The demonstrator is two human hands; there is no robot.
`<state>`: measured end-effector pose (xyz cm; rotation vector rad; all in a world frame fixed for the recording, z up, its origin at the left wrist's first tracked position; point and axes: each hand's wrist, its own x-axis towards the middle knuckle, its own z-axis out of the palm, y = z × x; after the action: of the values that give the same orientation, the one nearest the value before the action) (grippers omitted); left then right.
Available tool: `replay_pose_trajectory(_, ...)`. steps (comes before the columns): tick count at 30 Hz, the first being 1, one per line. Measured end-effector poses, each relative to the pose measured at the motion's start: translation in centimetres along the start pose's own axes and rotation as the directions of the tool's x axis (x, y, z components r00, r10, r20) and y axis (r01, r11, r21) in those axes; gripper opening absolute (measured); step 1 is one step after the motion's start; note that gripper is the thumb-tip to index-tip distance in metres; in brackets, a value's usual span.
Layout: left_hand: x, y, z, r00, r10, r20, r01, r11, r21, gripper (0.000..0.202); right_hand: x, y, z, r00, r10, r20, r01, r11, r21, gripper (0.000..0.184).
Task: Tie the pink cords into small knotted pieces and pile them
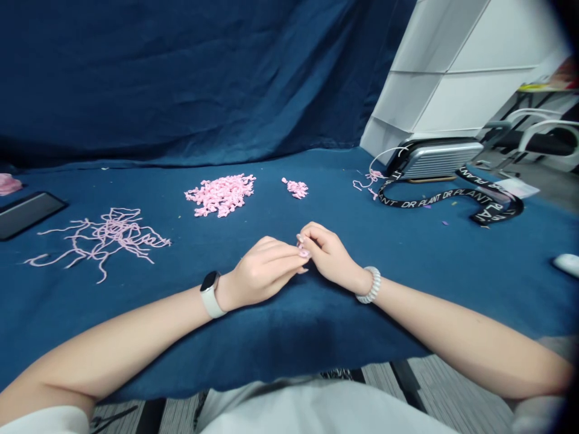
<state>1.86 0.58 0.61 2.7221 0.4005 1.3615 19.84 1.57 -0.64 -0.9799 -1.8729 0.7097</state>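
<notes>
Surface, first entry?

Dark-blue fabric cloth (pixel 407 289) covers the table and rises behind it as a draped backdrop. White panelled shelving (pixel 452 78) stands at 1 o'clock, with the hands taken as clock centre.

Larger objects on the cloth?

Ridged silver hard-shell case (pixel 432 160) at 1 o'clock, its black strap printed "DR PLANT" (pixel 452 198) curving just in front. Flat black rectangular slab (pixel 27 214) at 10 o'clock. White rounded object (pixel 566 264) at 3 o'clock, cut off by the frame edge.

Pink material?

Loose tangle of long pink yarn strands (pixel 102 241) at 9 to 10 o'clock. Heap of short knotted pink yarn pieces (pixel 220 194) at 11 o'clock. Smaller cluster of knotted pink pieces (pixel 296 188) at 12 o'clock, well apart from the heap.

Hands?

Left hand (pixel 262 271), white-strapped smartwatch (pixel 210 294) on its wrist; right hand (pixel 330 256), white coiled bracelet (pixel 371 284) on its wrist. Both are curled closed, fingertips meeting at centre.

Held item?

Tiny pink yarn piece (pixel 303 253), pinched between both hands' fingertips. Its shape is too small to tell.
</notes>
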Motion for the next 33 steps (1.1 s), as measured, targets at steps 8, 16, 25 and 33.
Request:
replay_pose_trajectory(8,1.2,-0.4,0.7,0.504,-0.862,0.048,0.694,0.371,-0.617,0.014,0.3,0.1,-0.2,0.993,0.086,-0.086,-0.089,0.995,-0.033,0.024)
replay_pose_trajectory(16,1.5,-0.6,0.9,0.399,-0.798,0.452,0.62,-0.128,-0.774,0.015,0.1,-0.2,-0.2,0.99,0.022,-0.142,-0.027,0.999,-0.038,0.022)
replay_pose_trajectory(25,1.1,-0.6,1.3,0.349,-0.737,0.578,0.654,-0.251,-0.714,0.021,-0.2,-0.3,-0.1,0.972,-0.173,-0.158,0.153,0.98,-0.131,0.017)
replay_pose_trajectory(33,0.9,-0.8,1.2,0.335,-0.703,0.627,0.779,-0.167,-0.604,0.022,-0.3,-0.6,-0.4,0.969,-0.246,-0.026,0.24,0.959,-0.148,0.016)
